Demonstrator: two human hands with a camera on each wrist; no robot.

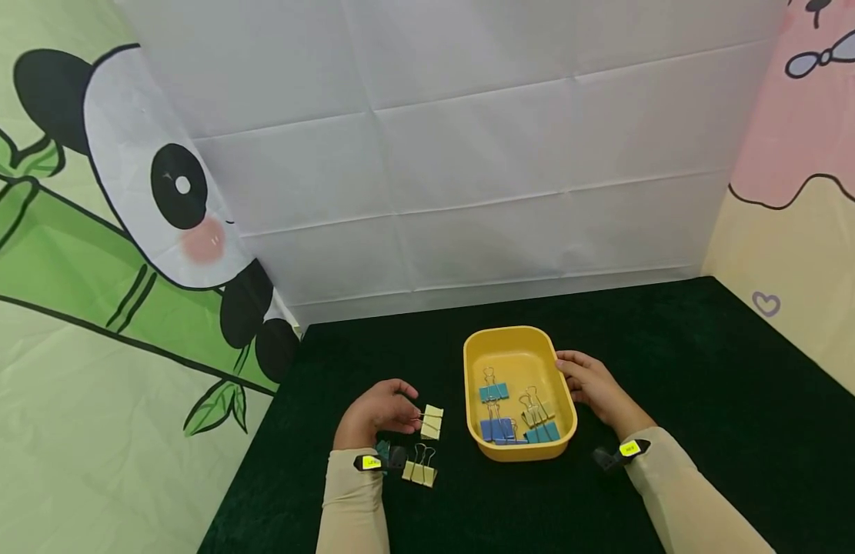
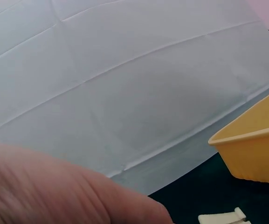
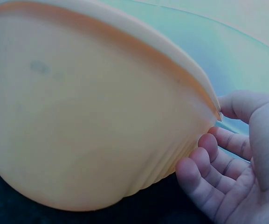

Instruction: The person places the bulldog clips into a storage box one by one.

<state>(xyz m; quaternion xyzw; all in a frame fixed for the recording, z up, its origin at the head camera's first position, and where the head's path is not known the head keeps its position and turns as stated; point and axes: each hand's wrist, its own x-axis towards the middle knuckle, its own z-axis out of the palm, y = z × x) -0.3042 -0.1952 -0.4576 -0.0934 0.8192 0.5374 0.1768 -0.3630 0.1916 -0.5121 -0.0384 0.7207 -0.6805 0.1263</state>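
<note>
Head view: we record a yellow tray [image 1: 520, 454] on the dark green cloth [image 1: 676, 369], right of the left hand [image 1: 375, 413]. The left hand pinches the wire handles of a pale yellow clip [image 1: 432, 432] between fingertips and thumb, the forefinger partly extended; the clip sits just left of the tray, and we cannot tell whether it touches the cloth. A second pale clip [image 1: 419, 474] lies on the near side of it, beside a teal item [image 1: 382, 448] mostly hidden by the wrist. Inside the tray we note a teal clip [image 1: 494, 392] at far left, blue clips [image 1: 492, 430] at near left, a cream clip [image 1: 535, 416] on the right and another teal clip [image 1: 543, 433] at near right. The right hand [image 1: 596, 388] grips the tray's right side. Left wrist view: we see part of the left hand, the tray's wall to the right and a pale clip edge at the bottom; its grip does not show here. Right wrist view: we find the right hand's thumb on the rim, fingers curled against the ribbed outer wall, a narrow hold.
</note>
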